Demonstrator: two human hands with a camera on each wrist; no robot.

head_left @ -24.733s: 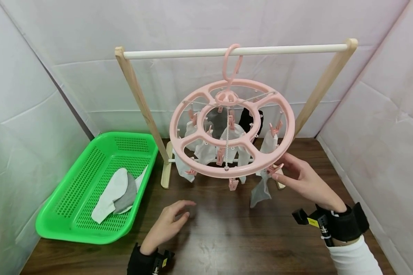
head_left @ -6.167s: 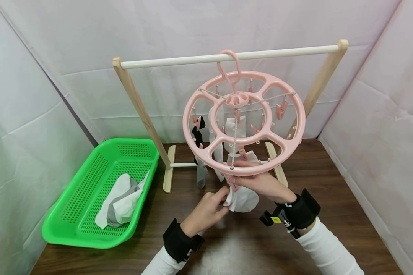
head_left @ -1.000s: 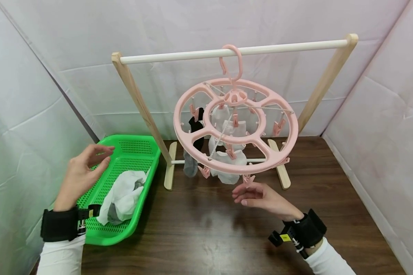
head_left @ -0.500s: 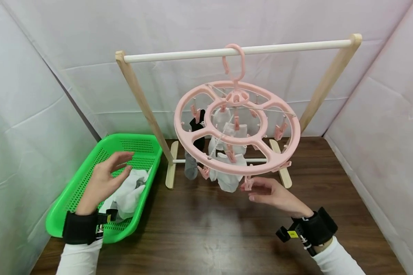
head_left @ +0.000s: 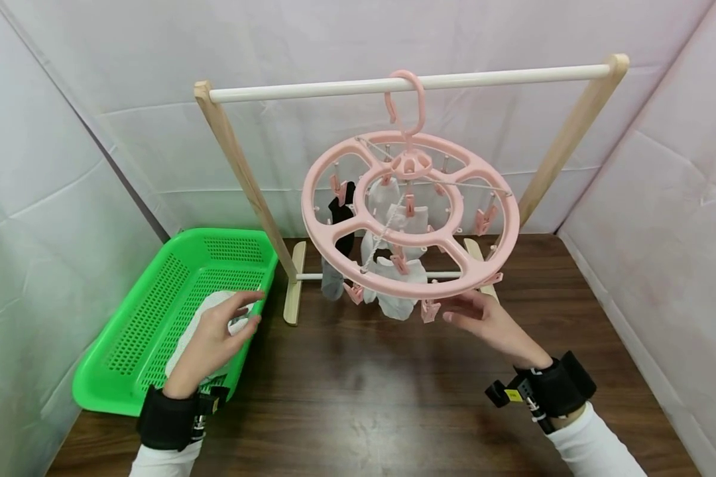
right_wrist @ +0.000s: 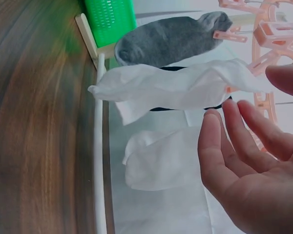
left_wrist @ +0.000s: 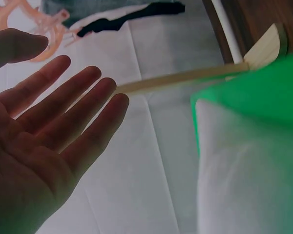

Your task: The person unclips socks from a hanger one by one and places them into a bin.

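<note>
A pink round clip hanger (head_left: 501, 262) hangs from a white rail. Clipped under it are white socks (head_left: 407, 222), a black sock (head_left: 341, 218) and a grey sock (head_left: 332, 281). My right hand (head_left: 495, 324) is by the ring's front right rim, beside a pink clip (head_left: 429, 310); in the right wrist view its fingers are loosely bent around nothing. Over the right side of a green basket (head_left: 110, 387) my left hand (head_left: 211, 341) hovers, its fingers stretched out in the left wrist view with nothing held. It partly hides white cloth (head_left: 181, 348) in the basket.
Wooden posts (head_left: 241, 172) with feet (head_left: 295, 285) carry the white rail (head_left: 316, 89). A low white crossbar (head_left: 310, 276) joins the feet. Pale fabric walls enclose a dark wooden table (head_left: 358, 411). Bare clips (head_left: 485, 218) also hang from the ring.
Some seconds ago both hands were at a white sock under the front clip; they have since let go. Over the last second my left hand moved right across the basket, my right hand slightly right.
</note>
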